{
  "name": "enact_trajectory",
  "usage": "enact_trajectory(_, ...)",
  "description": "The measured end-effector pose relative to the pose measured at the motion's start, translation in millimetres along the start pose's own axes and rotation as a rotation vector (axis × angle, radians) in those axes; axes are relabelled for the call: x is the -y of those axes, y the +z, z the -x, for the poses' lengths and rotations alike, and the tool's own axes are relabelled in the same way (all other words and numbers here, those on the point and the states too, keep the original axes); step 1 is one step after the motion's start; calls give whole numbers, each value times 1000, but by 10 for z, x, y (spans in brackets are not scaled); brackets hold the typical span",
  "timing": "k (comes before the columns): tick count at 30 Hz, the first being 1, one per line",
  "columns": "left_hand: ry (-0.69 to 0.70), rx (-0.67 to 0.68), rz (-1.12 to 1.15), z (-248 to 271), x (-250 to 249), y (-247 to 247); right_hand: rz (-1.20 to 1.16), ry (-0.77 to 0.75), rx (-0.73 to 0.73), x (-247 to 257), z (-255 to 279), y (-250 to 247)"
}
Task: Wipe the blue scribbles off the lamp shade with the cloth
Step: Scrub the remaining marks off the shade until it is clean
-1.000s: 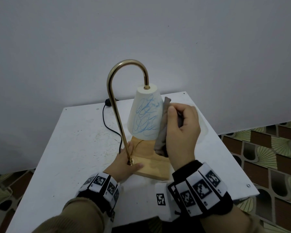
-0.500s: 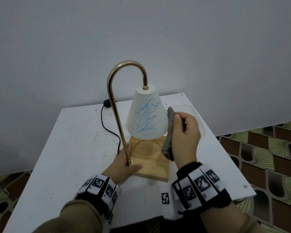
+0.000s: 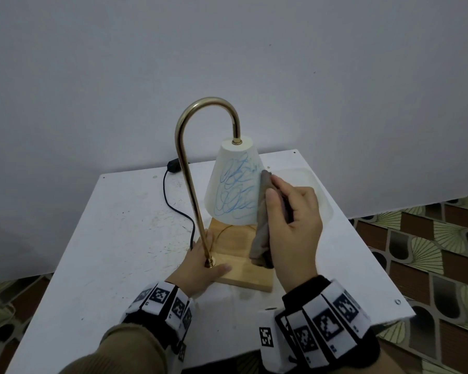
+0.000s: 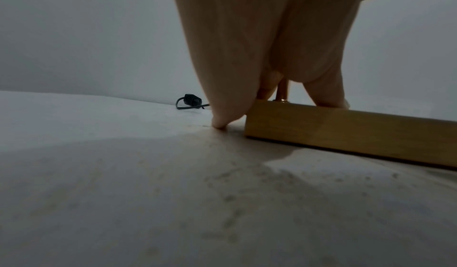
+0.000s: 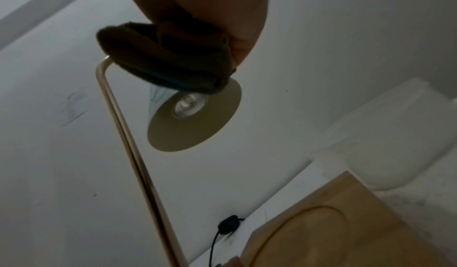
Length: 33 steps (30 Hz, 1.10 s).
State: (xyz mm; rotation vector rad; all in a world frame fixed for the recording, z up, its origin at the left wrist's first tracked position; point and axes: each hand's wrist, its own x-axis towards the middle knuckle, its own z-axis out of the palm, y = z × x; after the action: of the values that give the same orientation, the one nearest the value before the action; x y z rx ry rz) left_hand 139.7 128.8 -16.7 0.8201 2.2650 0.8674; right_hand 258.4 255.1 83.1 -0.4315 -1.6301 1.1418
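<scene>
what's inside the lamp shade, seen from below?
The right wrist view looks up into the lamp shade: a reflector bulb sits recessed at the centre. The cloth in the right hand covers the shade's upper rim, so that part is hidden.

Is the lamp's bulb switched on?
No: in the right wrist view the bulb inside the lamp shade looks dark and unlit.

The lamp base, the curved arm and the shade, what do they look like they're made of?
Base: pale wood, it seems, matte, with faint grain and a square-cut edge. Arm: metal tube with a polished brass-like finish; it glints along the bend. Shade: smooth, off-white and opaque, maybe plastic, coated metal or ceramic; the pictures leave it open.
</scene>
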Motion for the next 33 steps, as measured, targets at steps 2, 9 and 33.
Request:
enact_trajectory(2,0,17,-2,-5,5,-7,25,18,-10,-41,-47,4)
enact_trajectory(9,9,15,-5,-15,42,-12,65,130,-3,-27,-386,52)
enact_trajectory(33,17,-30,-37,-2,-56,16,67,115,94,125,-580,72)
